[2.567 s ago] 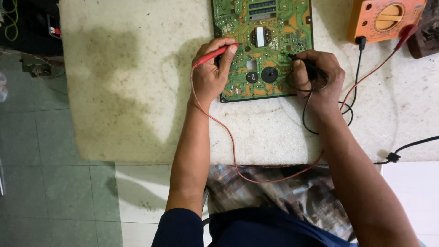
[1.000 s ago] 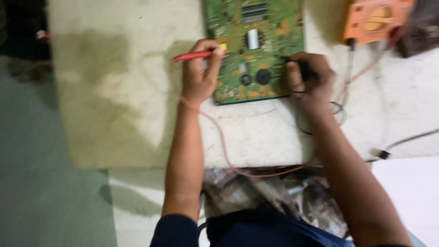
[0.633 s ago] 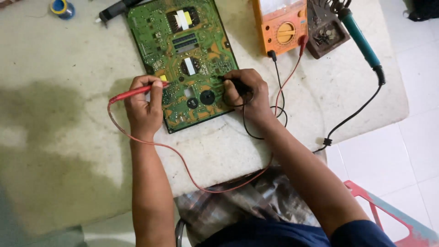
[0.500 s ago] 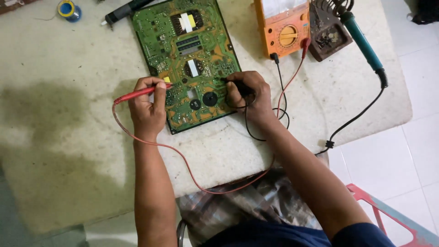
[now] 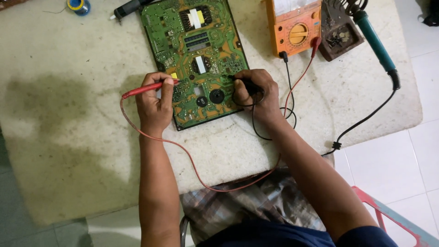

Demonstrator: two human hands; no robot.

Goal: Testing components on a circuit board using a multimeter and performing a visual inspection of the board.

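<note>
A green circuit board lies on a pale stone table, tilted a little. My left hand grips a red test probe, tip touching the board's left edge near a small yellow part. My right hand grips a black test probe, tip on the board's right side. Red and black leads run from the probes to an orange multimeter at the back right.
A soldering iron with a teal handle rests in a dark stand at the far right, its black cord trailing over the table edge. A solder spool and a dark tool lie at the back. White floor tiles right.
The view has swung and settled, so the multimeter, soldering iron and spool now show fully. Both hands keep their probes on the board in nearly the same spots.
</note>
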